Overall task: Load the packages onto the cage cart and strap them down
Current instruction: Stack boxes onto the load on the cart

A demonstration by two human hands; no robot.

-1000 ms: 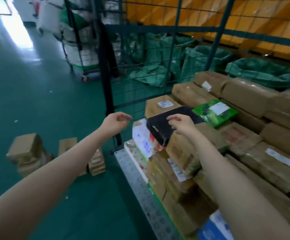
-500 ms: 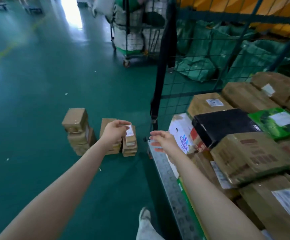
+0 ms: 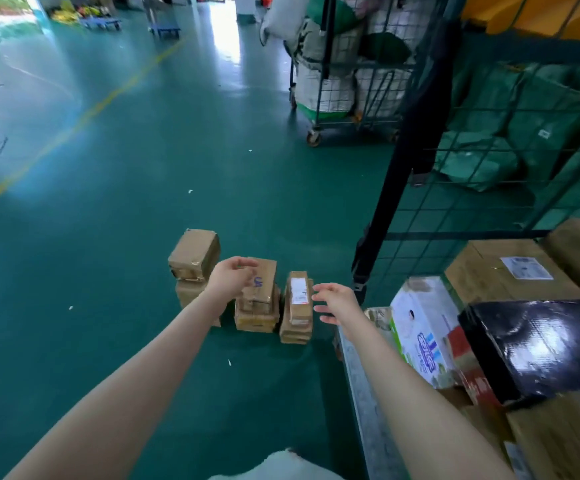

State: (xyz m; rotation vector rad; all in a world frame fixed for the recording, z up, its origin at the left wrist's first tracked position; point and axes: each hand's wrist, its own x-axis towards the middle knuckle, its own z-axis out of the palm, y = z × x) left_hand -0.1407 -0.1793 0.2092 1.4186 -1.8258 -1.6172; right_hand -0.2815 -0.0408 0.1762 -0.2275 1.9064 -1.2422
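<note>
**Both hands empty over the floor packages, cart to the right**

Left of the left hand [image 3: 230, 280], a left stack [image 3: 194, 253] of brown packages stands on the green floor [image 3: 108, 271]; the wrist hides its lower boxes. The left hand is released, fingers loosely bent, holding nothing. It overlaps the top of the middle stack [image 3: 259, 306], and whether it touches that box cannot be told. The blue writing there is partly covered and unreadable.

Between the hands stands a narrow stack [image 3: 297, 299] with a white label on top, too blurred to read. The right hand [image 3: 335, 303] hangs just beside it, fingers spread, grasping nothing. Below both forearms a white cloth [image 3: 278, 467] is cut off by the lower edge.

Right of the right hand runs the metal edge of the cage cart [image 3: 361, 393], with a black strap [image 3: 382, 216] hanging down its corner. On the cart a white carton [image 3: 420, 327], a black box [image 3: 541, 344] and a labelled brown carton [image 3: 482, 275] lie close together; further boxes are cut off at the right. Green sacks [image 3: 531, 126] lie behind the mesh wall [image 3: 455, 216]. Far beyond the hands stands a wheeled cage [image 3: 337, 84] full of sacks.
</note>
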